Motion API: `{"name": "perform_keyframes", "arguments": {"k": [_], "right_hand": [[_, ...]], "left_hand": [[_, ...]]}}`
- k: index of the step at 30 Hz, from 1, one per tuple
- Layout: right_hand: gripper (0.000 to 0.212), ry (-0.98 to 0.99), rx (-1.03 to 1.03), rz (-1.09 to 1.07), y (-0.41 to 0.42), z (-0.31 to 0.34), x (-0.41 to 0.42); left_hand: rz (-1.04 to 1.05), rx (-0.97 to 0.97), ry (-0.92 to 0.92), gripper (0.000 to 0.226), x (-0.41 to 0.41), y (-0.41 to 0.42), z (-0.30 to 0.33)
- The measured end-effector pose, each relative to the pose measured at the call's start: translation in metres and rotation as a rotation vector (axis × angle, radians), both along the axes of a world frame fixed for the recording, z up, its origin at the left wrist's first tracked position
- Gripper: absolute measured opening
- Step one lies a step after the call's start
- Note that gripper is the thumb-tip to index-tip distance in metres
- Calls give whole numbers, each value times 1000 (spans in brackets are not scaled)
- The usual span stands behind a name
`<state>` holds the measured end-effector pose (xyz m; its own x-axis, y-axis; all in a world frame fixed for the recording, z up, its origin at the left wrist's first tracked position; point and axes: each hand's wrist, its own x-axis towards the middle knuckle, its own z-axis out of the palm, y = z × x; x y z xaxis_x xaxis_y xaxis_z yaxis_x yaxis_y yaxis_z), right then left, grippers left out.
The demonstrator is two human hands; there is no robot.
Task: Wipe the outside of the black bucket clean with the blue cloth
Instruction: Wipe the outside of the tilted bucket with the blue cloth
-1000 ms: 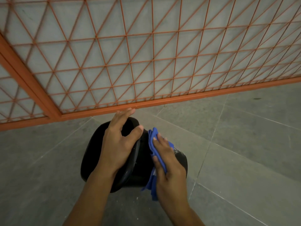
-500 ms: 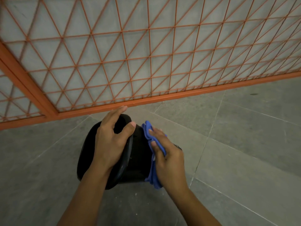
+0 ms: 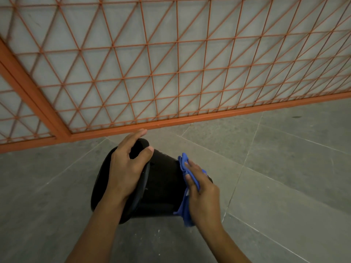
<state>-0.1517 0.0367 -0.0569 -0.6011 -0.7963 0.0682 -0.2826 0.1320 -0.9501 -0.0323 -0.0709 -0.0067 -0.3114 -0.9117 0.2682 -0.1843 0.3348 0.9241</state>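
The left hand (image 3: 127,168) gripped the rim of the black bucket (image 3: 163,186), fingers hooked over the top edge into the mouth and thumb clamped on the outer wall. The right hand (image 3: 204,194) held the blue cloth (image 3: 183,162) bunched under its fingers, pressed flat against the bucket's side close to its base end. Cloth folds poked out above the fingertips, and a tail hung down below the palm, beside the bucket's lower edge.

And the bucket itself lay tipped on its side on the grey tiled floor (image 3: 275,186), mouth turned toward the left hand, base toward the right. Its wall looked matte black and smooth, tapering toward the base, with a few pale specks on it near the rim. A thin dark handle curved along the rim under the left hand.

Small white flecks dotted the floor just in front of the bucket. Beyond the bucket, an orange metal grille (image 3: 171,73) of triangles stood along the floor's far edge, against a pale wall.
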Motion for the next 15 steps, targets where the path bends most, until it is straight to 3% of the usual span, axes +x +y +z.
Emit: {"name": "perform_keyframes", "arguments": {"k": [4, 10, 15], "right_hand": [[45, 107, -82, 138, 1, 10, 14], [35, 16, 67, -60, 1, -15, -12], [37, 101, 15, 72, 1, -8, -6]], "left_hand": [[-15, -5, 1, 48, 4, -1, -2], [-33, -18, 17, 48, 1, -1, 1], [-45, -7, 6, 46, 1, -4, -2]]}}
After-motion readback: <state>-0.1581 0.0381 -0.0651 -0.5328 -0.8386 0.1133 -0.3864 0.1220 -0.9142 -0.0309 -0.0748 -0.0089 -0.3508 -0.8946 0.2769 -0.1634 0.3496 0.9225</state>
